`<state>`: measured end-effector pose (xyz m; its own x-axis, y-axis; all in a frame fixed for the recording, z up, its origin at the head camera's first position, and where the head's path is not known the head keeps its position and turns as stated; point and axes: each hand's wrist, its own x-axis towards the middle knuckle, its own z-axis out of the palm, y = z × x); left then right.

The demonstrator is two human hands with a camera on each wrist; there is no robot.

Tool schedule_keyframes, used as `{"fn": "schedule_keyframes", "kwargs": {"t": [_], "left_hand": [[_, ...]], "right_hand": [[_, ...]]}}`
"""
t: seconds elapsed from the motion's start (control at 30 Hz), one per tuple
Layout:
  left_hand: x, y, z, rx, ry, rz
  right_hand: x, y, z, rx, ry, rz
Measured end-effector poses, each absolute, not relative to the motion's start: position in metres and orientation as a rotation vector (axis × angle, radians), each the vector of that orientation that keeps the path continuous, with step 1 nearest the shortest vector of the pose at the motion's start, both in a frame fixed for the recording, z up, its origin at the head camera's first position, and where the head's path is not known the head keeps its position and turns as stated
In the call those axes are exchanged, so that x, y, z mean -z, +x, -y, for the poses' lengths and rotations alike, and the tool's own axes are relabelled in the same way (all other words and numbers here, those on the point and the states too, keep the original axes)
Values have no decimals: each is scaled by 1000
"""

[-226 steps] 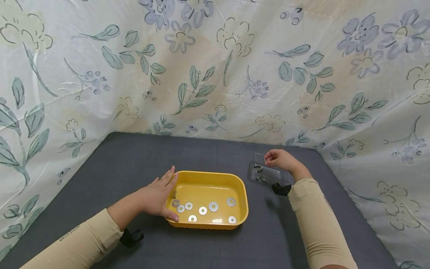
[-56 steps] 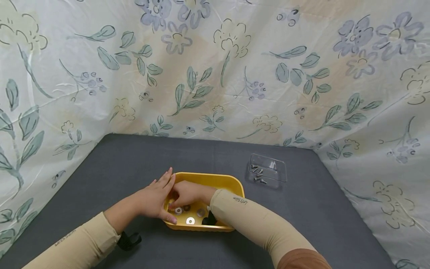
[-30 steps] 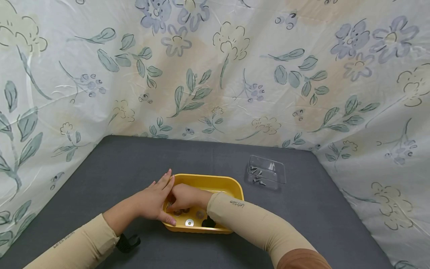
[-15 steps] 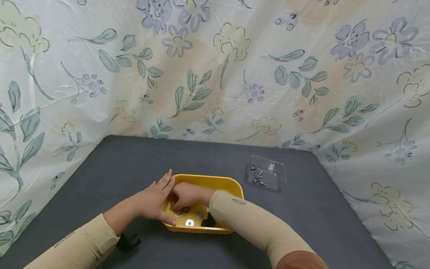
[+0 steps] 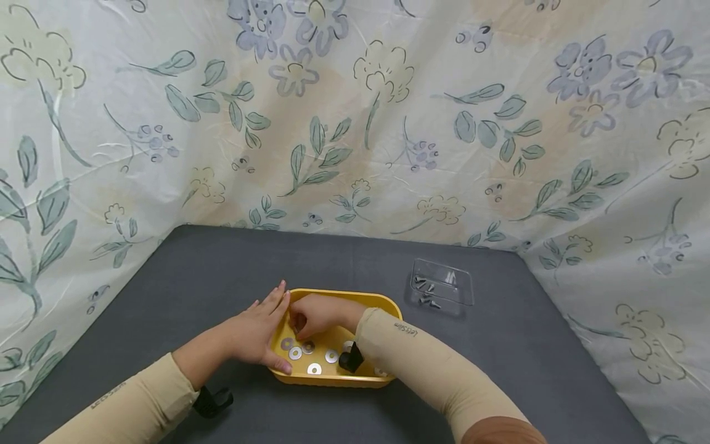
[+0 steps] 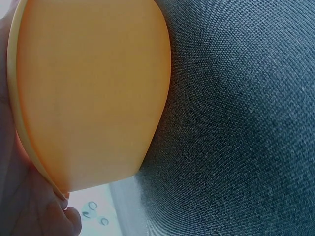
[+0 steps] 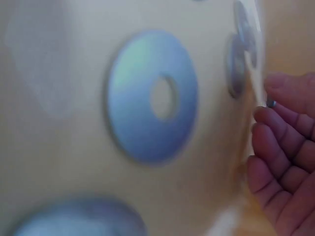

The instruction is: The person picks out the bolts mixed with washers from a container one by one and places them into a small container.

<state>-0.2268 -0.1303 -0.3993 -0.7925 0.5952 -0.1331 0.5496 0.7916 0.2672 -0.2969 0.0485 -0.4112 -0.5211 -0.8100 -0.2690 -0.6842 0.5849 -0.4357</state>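
A yellow tray (image 5: 355,298) stands on the dark table, with several flat metal washers (image 5: 314,369) on its floor. My left hand (image 5: 252,333) rests against the tray's left end, fingers straight and spread, the thumb over the near rim. In the left wrist view, the tray's outer wall (image 6: 93,93) fills much of the picture. Inside the tray, toward its left end, my right hand (image 5: 318,316) pinches a small screw between thumb and curled forefinger. Only a metal tip of that screw (image 7: 271,103) shows in the right wrist view; the fingers hide the rest.
A clear plastic box (image 5: 444,280) lies to the right behind the tray, with several screws (image 5: 426,301) in it. Floral cloth (image 5: 355,123) hangs behind the table and along both sides. The right sleeve (image 5: 427,357) crosses the tray's right side.
My right hand went from the clear box into the tray. Over the last second it shifted slightly back and right, uncovering washers near the left end. The left hand stayed at the tray.
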Motion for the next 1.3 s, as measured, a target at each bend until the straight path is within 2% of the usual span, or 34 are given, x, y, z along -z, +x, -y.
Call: {"fn": "schedule_keyframes", "kwargs": {"t": [0.47, 0.87, 1.3], "left_hand": [[398, -227, 130, -317, 892, -2775], [400, -227, 129, -287, 850, -2787], [401, -227, 128, -290, 846, -2791]], "right_hand": [[372, -309, -88, 455, -1174, -2390], [336, -322, -149, 731, -937, -2531], [327, -329, -216, 897, -689, -2675]]}}
